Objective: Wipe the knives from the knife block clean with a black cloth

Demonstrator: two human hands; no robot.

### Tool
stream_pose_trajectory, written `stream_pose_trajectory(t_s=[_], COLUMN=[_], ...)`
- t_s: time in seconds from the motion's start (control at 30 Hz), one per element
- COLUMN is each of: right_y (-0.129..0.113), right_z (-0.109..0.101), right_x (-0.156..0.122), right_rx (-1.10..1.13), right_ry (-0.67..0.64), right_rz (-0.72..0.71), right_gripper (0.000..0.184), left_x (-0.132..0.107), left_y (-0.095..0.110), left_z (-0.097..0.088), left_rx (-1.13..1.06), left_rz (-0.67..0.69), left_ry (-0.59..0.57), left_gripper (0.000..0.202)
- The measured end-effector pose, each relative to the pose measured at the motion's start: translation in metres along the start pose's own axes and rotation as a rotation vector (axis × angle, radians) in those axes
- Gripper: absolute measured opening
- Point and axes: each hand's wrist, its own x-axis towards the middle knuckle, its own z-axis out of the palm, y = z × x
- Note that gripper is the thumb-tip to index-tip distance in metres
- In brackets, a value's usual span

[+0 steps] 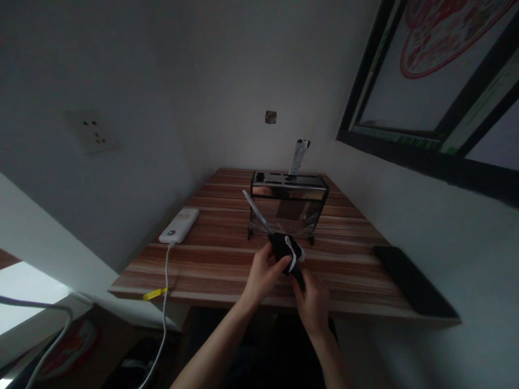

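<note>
L hand [265,270] gripping knife [276,241] by its black handle, fingers curling shut round it | R hand [313,301] pinching handle's near end | knife hovering over table [227,259] nr near edge, blade pointing far-left, just in front of metal rack [288,190] | pwr bank [179,225] w/ white cable [165,302] lying left | dark flat slab [413,281] lying right

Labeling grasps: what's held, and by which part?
A knife, by its black handle end: right hand at the butt, left hand nearer the blade, which sticks out bare.
</note>
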Motion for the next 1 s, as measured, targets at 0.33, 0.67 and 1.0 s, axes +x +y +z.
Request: stream_pose_trajectory(t_s=[0.33,0.67,1.0], right_y=[-0.001,-0.002,-0.001], right_z=[-0.001,0.0,0.003], right_x=[0.0,0.001,0.0], right_rx=[0.013,0.039,0.066], right_ry=[0.006,0.012,0.03], right_rz=[0.0,-0.018,-0.026], right_gripper=[0.033,0.032,0.03], left_x=[-0.004,-0.002,0.01], left_y=[0.005,0.009,0.015], left_z=[0.005,0.006,-0.011], left_rx=[0.007,-0.084,-0.08], left_rz=[0.045,0.04,0.086], left_ry=[0.079,0.145,0.182], left_gripper=[0.028,0.025,0.025])
